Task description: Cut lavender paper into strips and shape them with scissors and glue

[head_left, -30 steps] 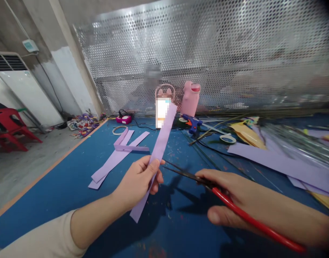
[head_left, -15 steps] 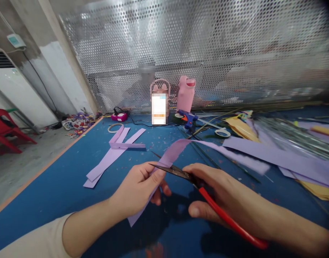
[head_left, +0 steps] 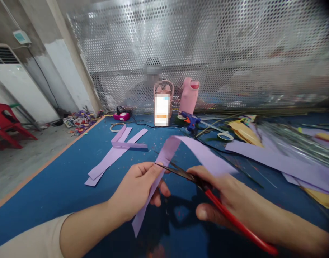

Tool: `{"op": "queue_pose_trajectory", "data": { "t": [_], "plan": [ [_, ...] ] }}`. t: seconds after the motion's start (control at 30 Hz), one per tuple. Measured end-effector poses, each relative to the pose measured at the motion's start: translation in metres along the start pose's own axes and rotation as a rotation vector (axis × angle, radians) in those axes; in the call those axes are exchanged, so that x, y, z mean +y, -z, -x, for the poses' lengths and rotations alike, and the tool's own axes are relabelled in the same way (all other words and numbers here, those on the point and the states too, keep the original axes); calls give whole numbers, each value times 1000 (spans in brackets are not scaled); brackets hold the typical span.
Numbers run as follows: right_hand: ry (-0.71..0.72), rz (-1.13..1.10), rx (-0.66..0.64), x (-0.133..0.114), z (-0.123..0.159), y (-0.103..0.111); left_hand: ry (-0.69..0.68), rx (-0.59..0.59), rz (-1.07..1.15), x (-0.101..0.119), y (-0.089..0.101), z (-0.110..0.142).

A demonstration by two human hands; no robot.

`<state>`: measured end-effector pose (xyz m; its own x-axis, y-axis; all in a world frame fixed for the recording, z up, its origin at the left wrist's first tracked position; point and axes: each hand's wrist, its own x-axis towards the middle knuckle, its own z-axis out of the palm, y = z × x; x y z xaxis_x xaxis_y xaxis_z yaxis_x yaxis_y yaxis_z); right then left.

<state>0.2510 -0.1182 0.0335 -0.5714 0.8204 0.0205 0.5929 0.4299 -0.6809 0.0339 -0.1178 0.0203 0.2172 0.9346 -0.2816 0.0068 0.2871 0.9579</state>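
My left hand pinches a long lilac paper strip between thumb and fingers. One end of the strip hangs below the hand; the other arches up and falls away to the right, over my right hand. In my right hand are red-handled scissors, their dark blades parted and pointing left. The blades lie at the strip just beside my left thumb. Whether they have cut into it, I cannot tell. Several cut lilac strips lie crossed on the blue table, left of my hands.
A blue glue gun lies near a pink bottle at the back. A lit phone stands before the perforated metal screen. Right are lilac sheets, yellow paper and clear wrapping. A tape roll lies mid-right.
The strip's free end has swung and now shows its broad face, drooping closer to my right hand. Both hands and the scissors keep nearly the same hold; the view has shifted slightly.
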Motion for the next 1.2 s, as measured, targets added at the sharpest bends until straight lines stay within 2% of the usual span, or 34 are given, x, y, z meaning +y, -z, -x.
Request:
{"op": "queue_pose_trajectory", "data": {
  "t": [0.13,0.23,0.3,0.37,0.43,0.5,0.57,0.6,0.63,0.67,0.77,0.87,0.93,1.07,1.2],
  "plan": [
    [-79,99,-32,-2,-2,2,54,119,123,0,1,0],
    [-125,173,-37,5,-1,8,-22,193,111,2,3,0],
    [-130,228,17,14,-2,16,-75,244,95,4,5,-1],
    [-145,263,135,23,-3,23,-89,272,89,5,7,-1],
    [-200,238,292,28,-6,29,-57,246,83,6,8,-2],
    [-216,124,523,28,-7,28,21,154,82,6,8,-3],
    [-135,-64,736,23,-6,21,95,34,86,5,6,-2],
    [-70,-161,780,20,-4,16,118,-24,85,3,4,-1],
    [-9,-245,777,17,-3,10,127,-74,78,2,2,0],
    [40,-314,722,13,-1,3,122,-120,61,1,-1,1],
    [131,-461,473,5,-1,-14,35,-247,-24,-1,-5,6],
    [172,-589,259,2,-3,-23,-95,-304,-122,-1,-6,11],
    [175,-606,193,2,-4,-24,-218,-272,-212,0,-6,13],
    [165,-598,164,3,-3,-24,-500,-118,-457,3,-4,16],
    [191,-660,228,8,-5,-25,-627,-26,-510,5,2,17]
  ]
}}
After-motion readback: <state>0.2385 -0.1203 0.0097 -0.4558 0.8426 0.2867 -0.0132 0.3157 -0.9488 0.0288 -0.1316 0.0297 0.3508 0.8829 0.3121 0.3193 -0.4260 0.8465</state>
